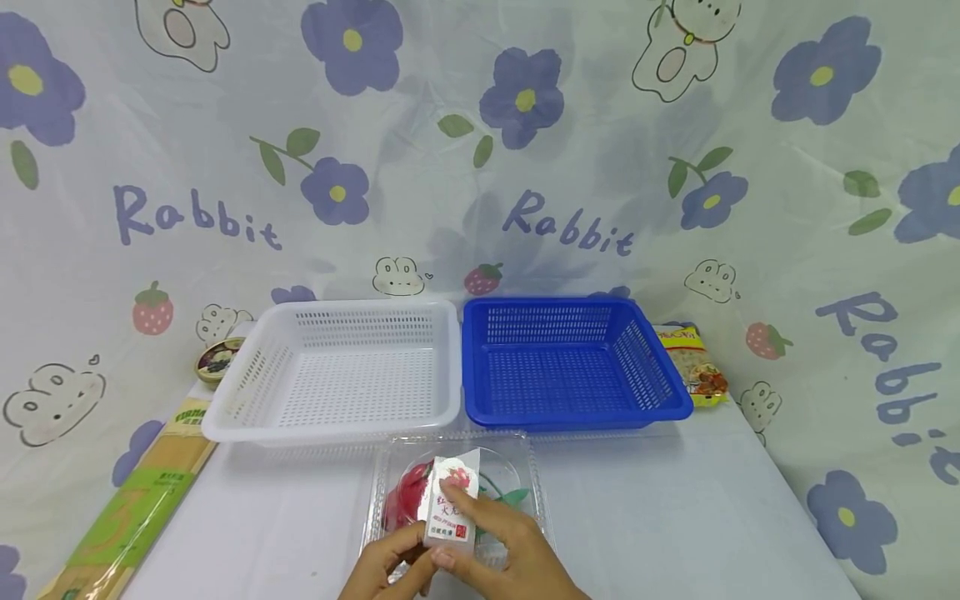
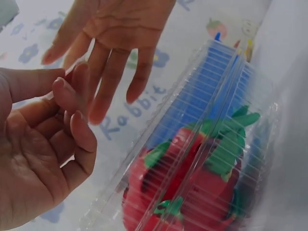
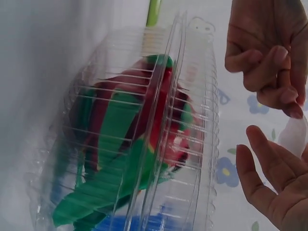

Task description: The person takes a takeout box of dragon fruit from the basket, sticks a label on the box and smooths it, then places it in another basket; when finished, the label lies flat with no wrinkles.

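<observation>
A small white label (image 1: 450,515) with a red fruit picture and printed characters is held up in the head view. The thumb and fingers of my left hand (image 1: 393,560) pinch it at its lower left. My right hand (image 1: 525,546) lays its index finger across the label's face, with its thumb at the bottom edge. Its other fingers look fairly straight in the left wrist view. Behind and below stands a transparent plastic box (image 1: 534,492), closed in the wrist views. Inside are red, fruit-like things (image 2: 192,192) with green leaf-like parts (image 3: 118,118).
A white basket (image 1: 330,432) and a blue basket (image 1: 577,419) stand side by side behind the box. To the left lie a long green-and-tan package (image 1: 135,508) and a round tin (image 1: 213,358). A yellow food packet (image 1: 693,367) sits beyond the blue basket's right side.
</observation>
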Demonstrator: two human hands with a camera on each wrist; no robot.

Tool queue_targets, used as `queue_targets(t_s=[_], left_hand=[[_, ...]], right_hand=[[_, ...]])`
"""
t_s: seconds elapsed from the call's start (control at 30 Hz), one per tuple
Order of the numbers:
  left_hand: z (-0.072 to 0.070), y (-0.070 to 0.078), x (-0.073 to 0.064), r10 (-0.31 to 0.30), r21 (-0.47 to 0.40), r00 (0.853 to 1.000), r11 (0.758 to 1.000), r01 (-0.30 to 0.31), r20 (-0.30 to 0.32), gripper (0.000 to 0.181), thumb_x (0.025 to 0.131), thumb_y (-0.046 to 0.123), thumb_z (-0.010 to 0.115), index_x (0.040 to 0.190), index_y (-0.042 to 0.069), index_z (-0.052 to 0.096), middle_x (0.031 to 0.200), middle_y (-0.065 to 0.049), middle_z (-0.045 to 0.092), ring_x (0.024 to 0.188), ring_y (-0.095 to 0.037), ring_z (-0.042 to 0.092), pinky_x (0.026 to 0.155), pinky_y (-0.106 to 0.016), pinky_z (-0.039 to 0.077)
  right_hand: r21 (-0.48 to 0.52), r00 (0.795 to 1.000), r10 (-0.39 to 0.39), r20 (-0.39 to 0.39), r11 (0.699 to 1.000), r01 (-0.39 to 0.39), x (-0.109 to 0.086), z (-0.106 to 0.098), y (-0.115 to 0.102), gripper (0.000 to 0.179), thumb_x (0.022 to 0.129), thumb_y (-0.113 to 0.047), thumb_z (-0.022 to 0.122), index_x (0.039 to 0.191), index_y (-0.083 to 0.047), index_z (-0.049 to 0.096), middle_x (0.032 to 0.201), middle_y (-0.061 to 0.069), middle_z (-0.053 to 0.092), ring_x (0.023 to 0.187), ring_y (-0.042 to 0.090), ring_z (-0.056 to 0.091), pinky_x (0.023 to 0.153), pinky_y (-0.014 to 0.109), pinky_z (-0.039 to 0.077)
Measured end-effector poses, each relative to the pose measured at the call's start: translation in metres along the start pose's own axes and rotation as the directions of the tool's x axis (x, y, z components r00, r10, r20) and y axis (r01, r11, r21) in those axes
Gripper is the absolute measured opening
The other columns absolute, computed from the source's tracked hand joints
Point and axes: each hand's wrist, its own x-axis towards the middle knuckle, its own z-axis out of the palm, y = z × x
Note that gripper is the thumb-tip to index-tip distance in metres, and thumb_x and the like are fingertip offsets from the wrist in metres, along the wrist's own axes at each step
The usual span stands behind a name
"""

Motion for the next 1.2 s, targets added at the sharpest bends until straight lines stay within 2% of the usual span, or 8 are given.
queue_targets(t_s=[0.17, 0.37, 0.57, 0.7, 0.8, 0.93, 1.07, 1.2], left_hand=[[0.001, -0.002, 0.001, 0.078, -0.009, 0.997, 0.997, -0.079, -0.028, 0.020, 0.092, -0.014, 0.054, 0.104, -0.004, 0.068, 0.077, -0.015, 0.065, 0.062, -0.001, 0.055, 0.049, -0.027, 0.049], [0.002, 0.000, 0.001, 0.114, 0.038, 0.992, 0.993, -0.111, -0.060, 0.022, 0.090, -0.014, 0.058, 0.105, -0.003, 0.071, 0.079, -0.011, 0.067, 0.061, -0.004, 0.057, 0.051, -0.027, 0.050], [0.002, -0.003, 0.002, 0.222, 0.078, 0.973, 0.973, -0.216, -0.066, 0.030, 0.087, -0.020, 0.057, 0.102, 0.002, 0.070, 0.079, -0.011, 0.064, 0.060, -0.007, 0.057, 0.051, -0.024, 0.048], [0.003, -0.004, 0.002, 0.234, 0.083, 0.969, 0.970, -0.228, -0.075, 0.031, 0.087, -0.021, 0.056, 0.101, 0.003, 0.070, 0.082, -0.011, 0.065, 0.061, -0.008, 0.057, 0.052, -0.024, 0.048], [0.004, -0.003, 0.000, 0.183, 0.112, 0.978, 0.979, -0.171, -0.102, 0.026, 0.088, -0.017, 0.058, 0.098, 0.004, 0.070, 0.082, -0.008, 0.067, 0.062, -0.005, 0.056, 0.052, -0.024, 0.049], [0.002, 0.000, -0.006, 0.033, 0.162, 0.980, 0.987, 0.000, -0.198, 0.019, 0.091, -0.009, 0.060, 0.093, 0.008, 0.068, 0.076, 0.001, 0.065, 0.060, -0.002, 0.054, 0.053, -0.025, 0.049], [-0.001, -0.001, -0.012, -0.099, 0.192, 0.937, 0.966, 0.171, -0.336, 0.017, 0.091, -0.004, 0.063, 0.087, 0.011, 0.067, 0.072, 0.011, 0.061, 0.057, -0.002, 0.051, 0.052, -0.025, 0.046], [-0.011, -0.006, -0.018, -0.107, 0.200, 0.884, 0.955, 0.218, -0.455, 0.016, 0.090, -0.008, 0.063, 0.087, 0.006, 0.070, 0.078, 0.013, 0.063, 0.063, -0.003, 0.056, 0.055, -0.024, 0.048]], right_hand=[[-0.044, 0.995, -0.093, 0.034, 0.995, 0.095, 0.000, 0.005, 0.005, 0.054, 0.097, -0.023, 0.065, 0.148, -0.025, 0.048, 0.142, -0.003, 0.056, 0.128, 0.022, 0.057, 0.101, 0.040, 0.049], [0.082, 0.994, -0.079, 0.072, 0.994, 0.073, 0.002, 0.007, 0.002, 0.045, 0.102, -0.017, 0.056, 0.146, -0.021, 0.051, 0.143, -0.001, 0.055, 0.129, 0.022, 0.056, 0.104, 0.036, 0.047], [0.035, 0.990, -0.138, 0.012, 0.990, 0.138, 0.002, 0.010, 0.003, 0.041, 0.102, -0.013, 0.054, 0.143, -0.018, 0.055, 0.137, 0.003, 0.061, 0.125, 0.021, 0.060, 0.100, 0.035, 0.050], [-0.051, 0.974, -0.224, -0.037, 0.974, 0.222, 0.005, 0.010, 0.005, 0.038, 0.101, -0.010, 0.054, 0.139, -0.014, 0.059, 0.127, 0.004, 0.068, 0.112, 0.015, 0.066, 0.092, 0.030, 0.054], [-0.086, 0.959, -0.274, -0.078, 0.960, 0.267, 0.008, 0.008, 0.005, 0.035, 0.100, -0.006, 0.056, 0.134, -0.010, 0.063, 0.118, 0.005, 0.072, 0.100, 0.009, 0.069, 0.085, 0.024, 0.055], [-0.053, 0.952, -0.275, -0.133, 0.961, 0.270, 0.012, 0.000, 0.005, 0.032, 0.097, 0.000, 0.057, 0.128, -0.003, 0.066, 0.103, 0.011, 0.076, 0.075, 0.002, 0.070, 0.068, 0.016, 0.054], [0.008, 0.957, -0.240, -0.162, 0.970, 0.244, 0.014, -0.011, 0.003, 0.031, 0.097, 0.004, 0.055, 0.127, 0.003, 0.065, 0.080, 0.010, 0.075, 0.051, -0.002, 0.061, 0.049, 0.014, 0.047], [-0.047, 0.935, -0.301, -0.185, 0.953, 0.298, 0.021, -0.023, 0.007, 0.031, 0.096, 0.005, 0.055, 0.126, 0.005, 0.064, 0.068, 0.004, 0.070, 0.044, -0.001, 0.052, 0.041, 0.010, 0.039]])
